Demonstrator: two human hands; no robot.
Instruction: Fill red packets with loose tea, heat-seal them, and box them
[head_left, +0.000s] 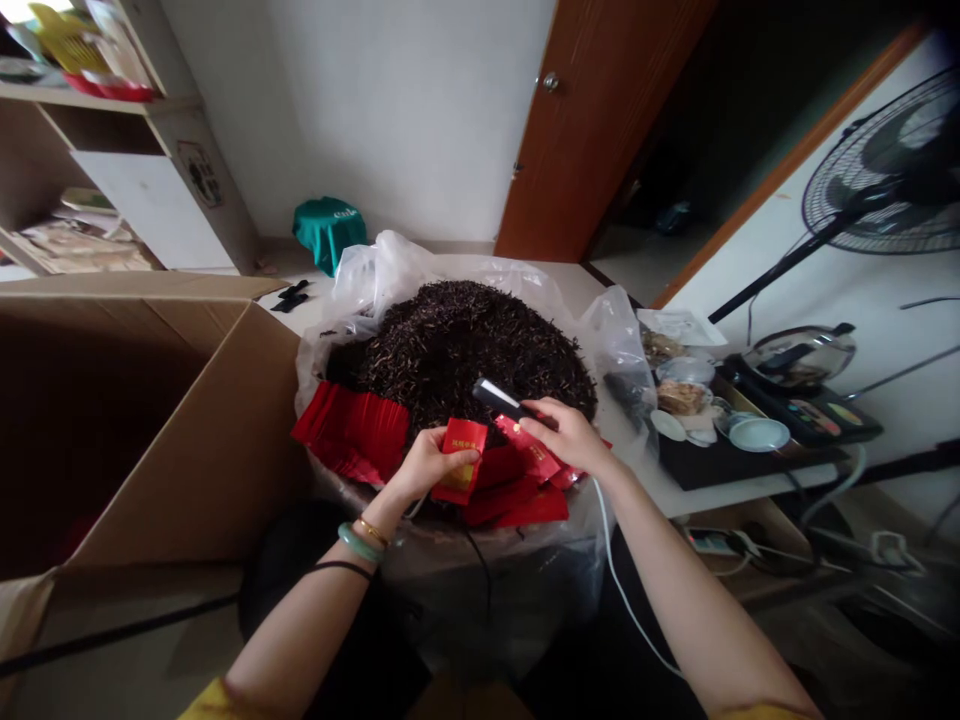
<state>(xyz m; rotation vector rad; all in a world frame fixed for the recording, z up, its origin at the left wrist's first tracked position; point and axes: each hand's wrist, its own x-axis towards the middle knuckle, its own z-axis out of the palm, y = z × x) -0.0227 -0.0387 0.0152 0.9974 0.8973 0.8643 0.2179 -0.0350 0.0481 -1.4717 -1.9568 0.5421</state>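
left hand (427,465): fingers closed on a red packet (459,460)
right hand (570,435): fingers wrapped round a black sealer (499,399)
loose tea (465,360): heaped in a plastic bag (382,275)
step in hand: packet and sealer held near, not touching

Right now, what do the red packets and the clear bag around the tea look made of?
The red packets look like coated paper or laminated film, smooth with a slight sheen and gold print on one; the look doesn't settle which. The clear bag looks like thin polyethylene, translucent and crinkled with soft highlights.
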